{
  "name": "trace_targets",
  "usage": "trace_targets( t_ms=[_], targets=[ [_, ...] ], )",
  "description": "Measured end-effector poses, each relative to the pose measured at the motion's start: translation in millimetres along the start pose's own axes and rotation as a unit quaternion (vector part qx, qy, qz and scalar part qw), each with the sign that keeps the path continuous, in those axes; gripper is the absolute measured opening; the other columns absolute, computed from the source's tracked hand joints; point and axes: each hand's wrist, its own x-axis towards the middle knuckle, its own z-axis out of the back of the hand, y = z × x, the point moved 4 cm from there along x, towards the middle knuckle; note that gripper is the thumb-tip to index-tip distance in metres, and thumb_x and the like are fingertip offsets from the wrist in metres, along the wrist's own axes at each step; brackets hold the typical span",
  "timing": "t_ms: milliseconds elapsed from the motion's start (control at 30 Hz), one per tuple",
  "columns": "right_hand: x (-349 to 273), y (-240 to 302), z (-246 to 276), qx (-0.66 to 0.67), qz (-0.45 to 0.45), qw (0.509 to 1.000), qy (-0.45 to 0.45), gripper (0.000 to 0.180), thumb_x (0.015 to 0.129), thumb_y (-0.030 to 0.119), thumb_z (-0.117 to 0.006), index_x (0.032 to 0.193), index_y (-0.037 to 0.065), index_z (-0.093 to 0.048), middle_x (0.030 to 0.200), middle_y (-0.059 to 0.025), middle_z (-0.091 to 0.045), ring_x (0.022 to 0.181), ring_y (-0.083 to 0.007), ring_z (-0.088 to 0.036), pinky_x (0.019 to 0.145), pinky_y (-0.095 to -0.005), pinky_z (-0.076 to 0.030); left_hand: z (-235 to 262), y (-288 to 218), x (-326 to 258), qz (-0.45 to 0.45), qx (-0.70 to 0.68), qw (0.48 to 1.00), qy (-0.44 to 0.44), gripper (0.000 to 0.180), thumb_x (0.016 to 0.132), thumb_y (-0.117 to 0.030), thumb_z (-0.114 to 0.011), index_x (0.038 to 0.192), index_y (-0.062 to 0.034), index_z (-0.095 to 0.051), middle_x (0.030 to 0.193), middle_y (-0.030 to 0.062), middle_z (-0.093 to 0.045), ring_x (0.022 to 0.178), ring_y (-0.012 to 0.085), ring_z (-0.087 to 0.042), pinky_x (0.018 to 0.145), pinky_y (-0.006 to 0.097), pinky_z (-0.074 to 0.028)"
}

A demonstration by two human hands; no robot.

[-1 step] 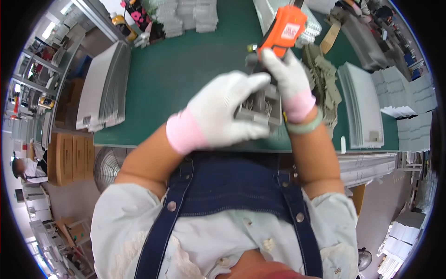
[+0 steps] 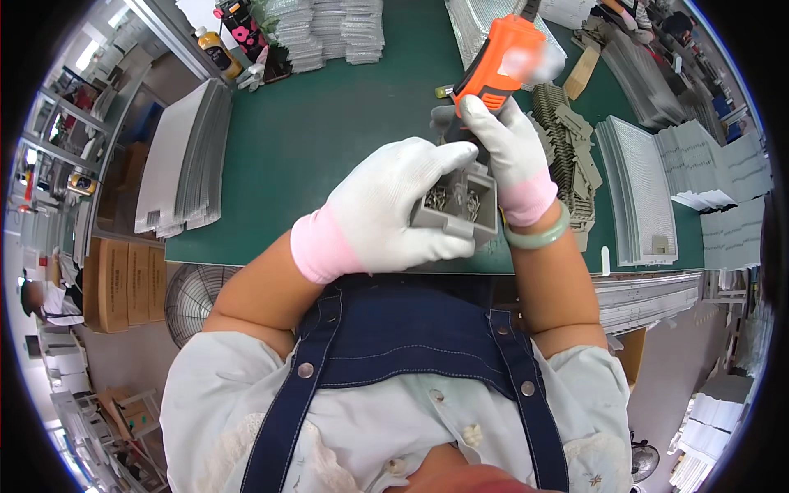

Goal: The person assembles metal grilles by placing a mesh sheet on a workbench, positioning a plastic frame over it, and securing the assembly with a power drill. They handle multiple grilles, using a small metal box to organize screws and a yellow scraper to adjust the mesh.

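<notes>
one grey two-compartment plastic box (image 2: 458, 226) sat within half-curled, white-gloved left fingers (image 2: 454, 154); right fingers (image 2: 486, 123) were wrapped around an orange-and-black handheld tool (image 2: 498, 64).

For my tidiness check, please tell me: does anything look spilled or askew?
The olive-grey parts beside the right hand look askew: some jut out at different angles from the row. I see nothing spilled.

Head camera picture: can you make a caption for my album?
A gloved left hand holds a grey box of small metal parts; the right hand holds an orange tool.
</notes>
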Motion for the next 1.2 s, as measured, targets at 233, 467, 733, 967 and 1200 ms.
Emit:
trace_targets(
  t_ms=[233, 467, 733, 967, 1200],
  targets=[
    [12.9, 16.6, 7.2, -0.042, 0.083, 0.995, 0.026, 0.026, 0.096, 0.025, -0.066, 0.108, 0.002, -0.06, 0.091, -0.0046, -0.067, 0.078, -0.0106, -0.061, 0.072, -0.0263, -0.051, 0.4, 12.9, 9.1, -0.03, 0.031, 0.999, -0.013, 0.086, 0.068, -0.038, -0.085, 0.137, 0.0009, -0.051, 0.114, 0.0191, -0.063, 0.099, 0.0363, -0.062, 0.09, 0.042, -0.049],
    [1.1, 21.1, -5.3, -0.024, 0.058, 0.998, 0.012, 0.031, 0.095, 0.029, -0.068, 0.109, 0.002, -0.06, 0.093, -0.0043, -0.068, 0.079, -0.0112, -0.062, 0.072, -0.0275, -0.051, 5.2, -2.7, 3.7, 0.001, -0.018, 1.0, 0.007, 0.084, 0.07, -0.03, -0.081, 0.14, 0.002, -0.049, 0.116, 0.0202, -0.062, 0.101, 0.0372, -0.061, 0.091, 0.041, -0.049],
    [11.6, 11.3, 2.3, 0.002, 0.048, 0.999, 0.01, 0.035, 0.093, 0.03, -0.071, 0.111, 0.002, -0.061, 0.093, -0.0055, -0.069, 0.08, -0.0124, -0.064, 0.075, -0.0276, -0.052, 5.0, 6.9, 6.3, -0.005, -0.031, 0.999, -0.014, 0.084, 0.073, -0.04, -0.081, 0.139, 0.002, -0.05, 0.11, 0.018, -0.063, 0.097, 0.035, -0.061, 0.088, 0.041, -0.05],
    [33.8, 3.4, 17.4, -0.007, 0.066, 0.998, 0.013, 0.032, 0.094, 0.028, -0.069, 0.11, 0.002, -0.059, 0.091, -0.0056, -0.068, 0.08, -0.0108, -0.063, 0.074, -0.0276, -0.052, 1.4, 11.1, 19.4, -0.012, -0.038, 0.999, -0.021, 0.064, 0.074, -0.027, -0.078, 0.126, 0.0005, -0.054, 0.096, 0.017, -0.064, 0.088, 0.0348, -0.062, 0.085, 0.044, -0.048],
    [15.7, 17.5, 9.0, -0.031, 0.065, 0.997, -0.008, 0.033, 0.093, 0.027, -0.071, 0.111, 0.001, -0.059, 0.091, -0.0056, -0.068, 0.079, -0.0111, -0.063, 0.074, -0.0272, -0.051, -2.5, 11.0, 12.7, -0.016, -0.038, 0.999, -0.024, 0.073, 0.075, -0.035, -0.08, 0.132, 0.0019, -0.052, 0.105, 0.0189, -0.062, 0.097, 0.0375, -0.06, 0.088, 0.044, -0.048]
  ],
)
